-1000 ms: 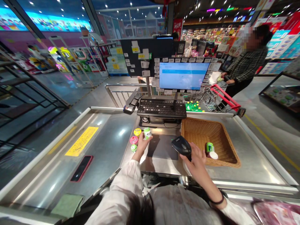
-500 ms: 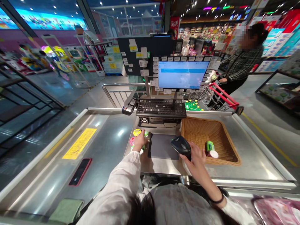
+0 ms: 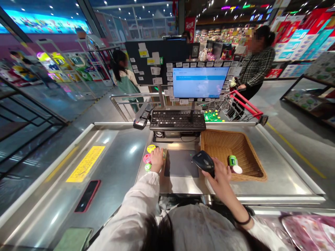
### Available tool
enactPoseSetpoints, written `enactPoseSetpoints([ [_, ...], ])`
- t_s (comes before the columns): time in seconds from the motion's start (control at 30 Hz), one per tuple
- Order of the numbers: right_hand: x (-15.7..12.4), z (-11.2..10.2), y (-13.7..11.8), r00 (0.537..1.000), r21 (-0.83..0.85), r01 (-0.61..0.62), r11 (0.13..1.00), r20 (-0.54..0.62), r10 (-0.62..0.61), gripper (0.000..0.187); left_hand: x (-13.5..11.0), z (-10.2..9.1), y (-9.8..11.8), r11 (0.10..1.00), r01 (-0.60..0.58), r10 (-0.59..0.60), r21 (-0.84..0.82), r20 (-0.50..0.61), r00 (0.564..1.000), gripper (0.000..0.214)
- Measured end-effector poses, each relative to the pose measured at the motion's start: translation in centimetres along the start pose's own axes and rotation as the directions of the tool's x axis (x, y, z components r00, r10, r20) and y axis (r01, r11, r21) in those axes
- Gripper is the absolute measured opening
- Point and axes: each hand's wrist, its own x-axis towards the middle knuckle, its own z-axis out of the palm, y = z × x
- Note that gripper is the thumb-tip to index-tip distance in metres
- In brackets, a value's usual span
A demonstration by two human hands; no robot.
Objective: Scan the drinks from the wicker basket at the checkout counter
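Observation:
My right hand (image 3: 219,176) grips a black barcode scanner (image 3: 203,161), held above the dark mat (image 3: 180,167). To the mat's left, my left hand (image 3: 157,159) has its fingers curled down over a small green-lidded tub (image 3: 164,153), which it mostly hides. Beside those fingers stand more small round tubs: one with a yellow lid (image 3: 151,148), one with a pink lid (image 3: 147,158) and one with a green lid (image 3: 148,167). On the right, a wicker basket (image 3: 247,150) contains a green-labelled tub (image 3: 232,160) and a white-topped one (image 3: 237,169), both lying near its front left corner.
A keyboard (image 3: 178,119) and a lit monitor (image 3: 200,82) stand behind the mat. On the metal counter (image 3: 117,167) to the left lie a phone (image 3: 87,196) and a folded green cloth (image 3: 74,238). Beyond are a shopping cart (image 3: 246,103) and a person in a checked shirt (image 3: 258,64).
My left hand has drawn in over the green-lidded tub, its fingers now bent down. The scanner has barely shifted. A person in a green apron has come into view behind the screens.

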Motion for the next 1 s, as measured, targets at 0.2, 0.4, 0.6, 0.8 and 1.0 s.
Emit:
enactPoseSetpoints([
  [0.2, 0.1, -0.2, 0.9, 0.998, -0.026, 0.0, 1.0, -0.064, -0.002, 0.06, -0.8, -0.4, 2.7, 0.991, -0.102, 0.085, -0.09, -0.182, 0.98, 0.083],
  [0.4, -0.1, -1.4, 2.7, 0.989, -0.138, -0.057, 0.989, -0.144, 0.037, 0.057, -0.5, -3.7, 9.7, 0.883, -0.438, 0.34, -0.167, -0.416, 0.844, 0.072],
  [0.6, -0.4, -3.3, 6.3, 0.949, -0.213, -0.219, 0.952, -0.275, 0.157, 0.059, 0.5, -6.2, 18.9, 0.721, -0.681, 0.584, -0.127, -0.417, 0.696, 0.067],
  [0.8, -1.0, -6.0, 10.6, 0.881, -0.21, -0.375, 0.903, -0.385, 0.276, 0.06, 1.4, -4.5, 28.0, 0.475, -0.876, 0.854, -0.085, -0.196, 0.482, 0.05],
  [1.0, -1.8, -8.3, 13.5, 0.841, -0.215, -0.436, 0.874, -0.443, 0.311, 0.062, 1.8, -0.4, 35.5, 0.254, -0.965, 0.963, -0.074, 0.11, 0.245, 0.065],
])
